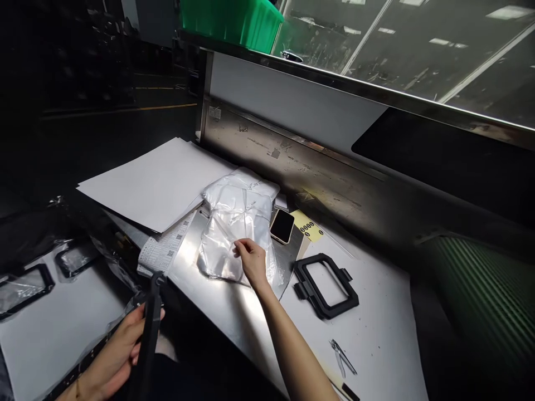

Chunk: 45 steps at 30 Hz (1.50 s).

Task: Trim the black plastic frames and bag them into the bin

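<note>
My left hand (123,342) is closed around a black plastic frame (149,340), seen nearly edge-on at the lower left. Over a tied stack of clear plastic bags (238,206), my right hand (253,259) pinches thumb and fingers together at the top bag. A second black plastic frame (311,281), with tabs on two sides, lies flat on white sheeting to the right. Beside the bags rests a phone (283,226), close to a yellow sticker sheet (308,227).
White cardboard sheets (154,178) overlap the bench's left end above a printed paper (161,250). Nippers (343,356) lie at the front right. Bagged black frames (25,289) sit at lower left. A green bin (234,22) stands on the upper ledge.
</note>
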{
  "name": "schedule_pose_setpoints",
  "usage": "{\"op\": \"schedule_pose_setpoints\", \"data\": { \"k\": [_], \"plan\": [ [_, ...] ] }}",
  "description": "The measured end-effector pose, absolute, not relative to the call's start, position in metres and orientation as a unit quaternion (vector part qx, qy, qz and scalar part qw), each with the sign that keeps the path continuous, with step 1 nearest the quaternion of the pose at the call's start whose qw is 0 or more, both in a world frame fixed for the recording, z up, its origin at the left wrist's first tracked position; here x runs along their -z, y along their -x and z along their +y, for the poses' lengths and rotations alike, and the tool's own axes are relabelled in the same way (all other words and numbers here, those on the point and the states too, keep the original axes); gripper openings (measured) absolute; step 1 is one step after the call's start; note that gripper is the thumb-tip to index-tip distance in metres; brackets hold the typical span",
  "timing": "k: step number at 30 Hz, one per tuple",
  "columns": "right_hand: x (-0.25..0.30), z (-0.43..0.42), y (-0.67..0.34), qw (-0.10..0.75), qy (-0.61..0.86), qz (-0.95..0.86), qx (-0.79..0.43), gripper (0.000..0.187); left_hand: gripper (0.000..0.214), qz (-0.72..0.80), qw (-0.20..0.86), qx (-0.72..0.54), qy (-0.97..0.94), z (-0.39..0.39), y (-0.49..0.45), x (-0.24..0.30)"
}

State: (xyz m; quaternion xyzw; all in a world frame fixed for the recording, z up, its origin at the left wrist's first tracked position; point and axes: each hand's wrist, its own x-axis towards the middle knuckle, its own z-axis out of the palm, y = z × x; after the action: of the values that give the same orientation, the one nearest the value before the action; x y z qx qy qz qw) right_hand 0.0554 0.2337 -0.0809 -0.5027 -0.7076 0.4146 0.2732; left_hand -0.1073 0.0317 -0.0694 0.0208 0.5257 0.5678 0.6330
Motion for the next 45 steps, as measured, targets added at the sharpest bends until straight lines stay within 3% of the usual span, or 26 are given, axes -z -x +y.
{"op": "schedule_pose_setpoints", "data": {
  "k": [4, 10, 17, 25, 34, 39, 45],
  "plan": [
    [0.055, 0.192, -0.049, 0.288, 0.467, -0.687, -0.476, 0.021, 0.027, 0.506, 0.628, -0.583, -0.097, 0.058, 0.083, 0.059],
    [0.04, 0.122, -0.054, 0.317, 0.401, -0.636, -0.578, 0.02, 0.012, 0.502, 0.629, -0.571, -0.163, 0.063, 0.06, 0.053],
    [0.047, 0.114, -0.092, 0.428, 0.36, -0.388, -0.732, 0.022, 0.009, 0.528, 0.612, -0.572, -0.138, 0.022, 0.088, 0.061],
    [0.06, 0.106, -0.095, 0.328, 0.301, -0.264, -0.856, 0.03, 0.019, 0.592, 0.562, -0.557, -0.155, -0.025, 0.12, 0.06],
    [0.058, 0.109, -0.059, 0.305, 0.298, -0.414, -0.804, 0.026, 0.076, 0.578, 0.68, -0.374, -0.253, -0.016, 0.109, 0.036],
    [0.033, 0.094, -0.042, 0.169, 0.264, -0.586, -0.747, 0.026, 0.022, 0.591, 0.696, -0.323, -0.25, -0.011, 0.117, 0.056],
    [0.027, 0.072, -0.042, 0.081, 0.278, -0.765, -0.576, 0.013, 0.024, 0.646, 0.645, -0.35, -0.213, -0.052, 0.171, 0.044]
  ]
}}
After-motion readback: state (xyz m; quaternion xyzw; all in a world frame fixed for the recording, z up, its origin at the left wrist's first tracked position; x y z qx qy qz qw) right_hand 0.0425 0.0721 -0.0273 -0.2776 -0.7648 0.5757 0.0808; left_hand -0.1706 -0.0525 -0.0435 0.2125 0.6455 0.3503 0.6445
